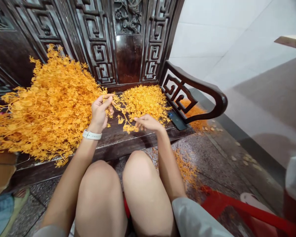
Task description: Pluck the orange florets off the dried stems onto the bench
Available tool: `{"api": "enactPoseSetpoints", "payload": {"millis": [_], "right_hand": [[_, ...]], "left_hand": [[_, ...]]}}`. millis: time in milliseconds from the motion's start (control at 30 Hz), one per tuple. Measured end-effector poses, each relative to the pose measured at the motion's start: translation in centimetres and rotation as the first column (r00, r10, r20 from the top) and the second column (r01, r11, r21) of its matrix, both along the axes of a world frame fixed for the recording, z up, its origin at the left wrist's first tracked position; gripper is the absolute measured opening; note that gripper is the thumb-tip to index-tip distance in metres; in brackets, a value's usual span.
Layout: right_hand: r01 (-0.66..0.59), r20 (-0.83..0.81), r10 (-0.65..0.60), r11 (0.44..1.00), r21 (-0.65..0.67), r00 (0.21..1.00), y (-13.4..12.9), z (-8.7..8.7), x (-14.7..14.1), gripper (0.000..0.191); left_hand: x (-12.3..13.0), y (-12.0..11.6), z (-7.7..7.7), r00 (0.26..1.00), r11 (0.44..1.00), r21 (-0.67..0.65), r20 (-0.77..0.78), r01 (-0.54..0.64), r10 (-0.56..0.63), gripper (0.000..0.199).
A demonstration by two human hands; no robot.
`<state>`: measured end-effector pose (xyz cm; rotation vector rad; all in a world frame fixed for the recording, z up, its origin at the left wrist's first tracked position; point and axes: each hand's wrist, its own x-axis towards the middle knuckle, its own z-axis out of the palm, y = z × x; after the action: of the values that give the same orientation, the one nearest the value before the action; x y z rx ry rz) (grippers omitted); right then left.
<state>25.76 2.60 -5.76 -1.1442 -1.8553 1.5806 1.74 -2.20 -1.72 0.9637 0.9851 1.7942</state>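
A thin orange-yellow plastic-looking sprig [124, 113] with small branching tips stretches between my two hands over the dark wooden bench seat [113, 136]. My left hand [100, 110], with a pale watch strap at the wrist, pinches its upper end between thumb and fingers. At the lower part of the sprig, my right hand [148, 122] has its fingertips closed on it. A large heap of orange sprigs [56, 105] rises on the left of the seat. Just beyond my right hand lies a smaller pile of yellow pieces [145, 100].
A dark phone [177, 120] lies beside the curved armrest [204, 89]. The carved bench back [129, 56] stands behind the heaps. Orange bits [186, 168] litter the floor. A cardboard box [1, 174] is at lower left, and a red object [219, 204] at lower right.
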Motion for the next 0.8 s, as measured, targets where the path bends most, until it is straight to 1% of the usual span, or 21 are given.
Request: {"api": "enactPoseSetpoints", "payload": {"millis": [33, 67, 100, 133, 167, 200, 233, 300, 333, 367, 433, 500, 533, 567, 600, 633, 667, 700, 733, 767, 800], "right_hand": [[0.029, -0.009, -0.028, 0.994, 0.103, 1.0, 0.1, 0.7, 0.5, 0.053], [0.098, -0.068, -0.085, 0.973, 0.211, 0.994, 0.0, 1.6, 0.7, 0.051], [0.19, -0.162, -0.147, 0.935, 0.299, 0.976, -0.1, 2.5, 0.6, 0.049], [0.265, -0.257, -0.182, 0.901, 0.344, 0.949, -0.4, 3.4, 0.1, 0.045], [0.293, -0.328, -0.178, 0.89, 0.348, 0.928, -0.7, 4.2, -0.7, 0.041], [0.27, -0.371, -0.14, 0.906, 0.327, 0.918, -1.1, 4.8, -1.6, 0.038], [0.209, -0.394, -0.08, 0.932, 0.296, 0.916, -1.5, 5.1, -2.6, 0.037], [0.096, -0.425, 0.02, 0.963, 0.251, 0.905, -2.0, 5.1, -4.5, 0.036], [0.081, -0.441, 0.037, 0.966, 0.246, 0.897, -2.2, 4.8, -5.1, 0.033], [0.098, -0.46, 0.029, 0.964, 0.248, 0.887, -2.2, 4.4, -5.6, 0.031], [0.183, -0.491, -0.026, 0.944, 0.274, 0.871, -2.1, 3.4, -5.9, 0.029], [0.247, -0.492, -0.051, 0.907, 0.342, 0.869, -2.2, 3.0, -5.8, 0.028], [0.248, -0.486, -0.03, 0.886, 0.392, 0.874, -2.5, 3.1, -5.6, 0.027], [0.222, -0.481, 0.024, 0.867, 0.447, 0.876, -3.1, 3.6, -5.4, 0.027], [0.163, -0.484, 0.117, 0.851, 0.499, 0.867, -4.0, 4.3, -5.1, 0.027], [0.071, -0.487, 0.246, 0.836, 0.545, 0.838, -5.0, 5.3, -4.8, 0.027], [-0.057, -0.475, 0.397, 0.811, 0.583, 0.785, -6.2, 6.5, -4.4, 0.026], [-0.2, -0.455, 0.548, 0.764, 0.613, 0.702, -7.2, 7.8, -4.0, 0.027], [-0.356, -0.406, 0.676, 0.697, 0.623, 0.614, -8.1, 9.0, -3.5, 0.027], [-0.453, -0.365, 0.747, 0.64, 0.621, 0.555, -8.6, 10.0, -3.2, 0.025], [-0.473, -0.349, 0.755, 0.632, 0.613, 0.555, -8.7, 10.6, -3.0, 0.022]], "left_hand": [[-0.2, -0.2, 0.1, 0.999, 0.999, -0.002, -0.009, 0.034, -0.034, 0.024], [-0.4, -0.3, 0.2, 0.997, 0.997, -0.004, -0.025, 0.072, -0.072, 0.022], [-0.5, -0.5, 0.2, 0.993, 0.994, -0.003, -0.05, 0.108, -0.108, 0.021], [-0.5, -0.5, 0.3, 0.987, 0.99, 0.001, -0.082, 0.138, -0.138, 0.019], [-0.4, -0.6, 0.4, 0.98, 0.987, 0.006, -0.119, 0.163, -0.161, 0.019], [-0.3, -0.6, 0.4, 0.971, 0.983, 0.01, -0.156, 0.185, -0.181, 0.019], [-0.2, -0.5, 0.4, 0.961, 0.978, 0.011, -0.189, 0.207, -0.201, 0.021], [0.2, -0.5, 0.4, 0.943, 0.97, 0.001, -0.235, 0.243, -0.236, 0.026], [0.5, -0.5, 0.3, 0.937, 0.968, -0.005, -0.248, 0.251, -0.245, 0.029], [0.7, -0.5, 0.2, 0.936, 0.969, -0.011, -0.257, 0.247, -0.241, 0.033], [1.0, -0.4, -0.2, 0.94, 0.979, -0.02, -0.278, 0.201, -0.198, 0.042], [1.1, 0.0, -0.8, 0.935, 0.991, -0.025, -0.327, 0.133, -0.134, 0.049], [1.1, 0.2, -1.2, 0.921, 0.995, -0.018, -0.378, 0.095, -0.095, 0.051], [0.9, 0.6, -1.6, 0.897, 0.999, -0.003, -0.44, 0.048, -0.045, 0.052], [0.7, 1.0, -2.0, 0.868, 1.0, 0.02, -0.496, -0.015, 0.023, 0.053], [0.3, 1.5, -2.4, 0.841, 0.995, 0.042, -0.532, -0.088, 0.096, 0.053], [-0.1, 1.9, -2.8, 0.825, 0.987, 0.053, -0.543, -0.154, 0.158, 0.054], [-0.5, 2.3, -3.2, 0.829, 0.978, 0.047, -0.524, -0.203, 0.197, 0.054], [-0.9, 2.5, -3.5, 0.851, 0.976, 0.021, -0.486, -0.216, 0.198, 0.053], [-1.2, 2.5, -3.7, 0.882, 0.983, -0.014, -0.442, -0.185, 0.16, 0.052], [-1.3, 2.4, -3.7, 0.908, 0.992, -0.038, -0.407, -0.124, 0.098, 0.051]]}}
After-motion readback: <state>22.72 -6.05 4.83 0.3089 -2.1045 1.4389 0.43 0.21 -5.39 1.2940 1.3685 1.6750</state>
